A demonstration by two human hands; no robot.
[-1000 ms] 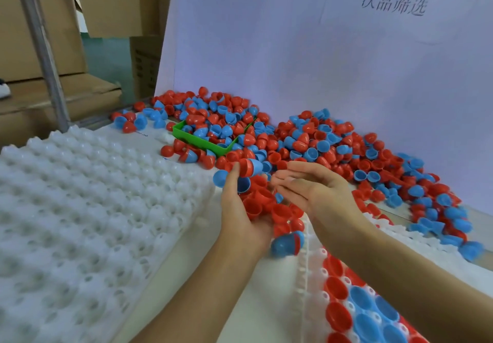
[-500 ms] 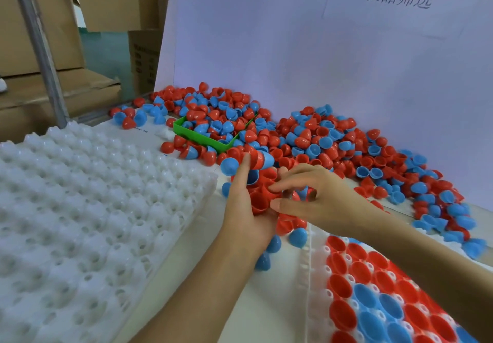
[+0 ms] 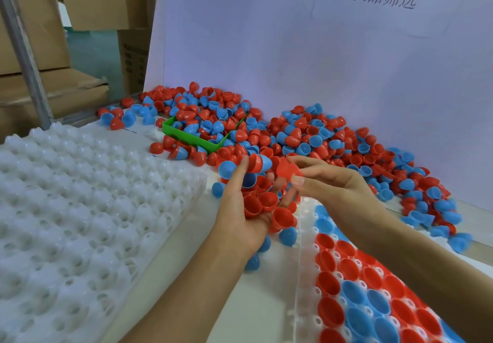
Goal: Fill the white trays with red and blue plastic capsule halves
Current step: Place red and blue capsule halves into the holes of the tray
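My left hand (image 3: pixel 240 209) is cupped palm up and holds a handful of red and blue capsule halves (image 3: pixel 260 201). My right hand (image 3: pixel 328 182) pinches one red capsule half (image 3: pixel 286 169) between thumb and fingers, just right of the handful. Below my right forearm lies a white tray (image 3: pixel 302 262) with red and blue halves (image 3: pixel 354 294) seated open side up in its pockets. A big loose pile of red and blue halves (image 3: pixel 306 134) lies against the white backboard. A stack of white trays (image 3: pixel 80 209) with no halves in them fills the left.
A green bin (image 3: pixel 197 140) holding capsule halves sits in the pile at the back. A few blue halves (image 3: pixel 288 236) lie loose on the table near my left wrist. Cardboard boxes (image 3: pixel 34 22) and a metal post (image 3: pixel 24 49) stand at the far left.
My right hand has taken one red half from the handful and drawn it slightly up and right. The view has shifted, so more of the filled tray shows.
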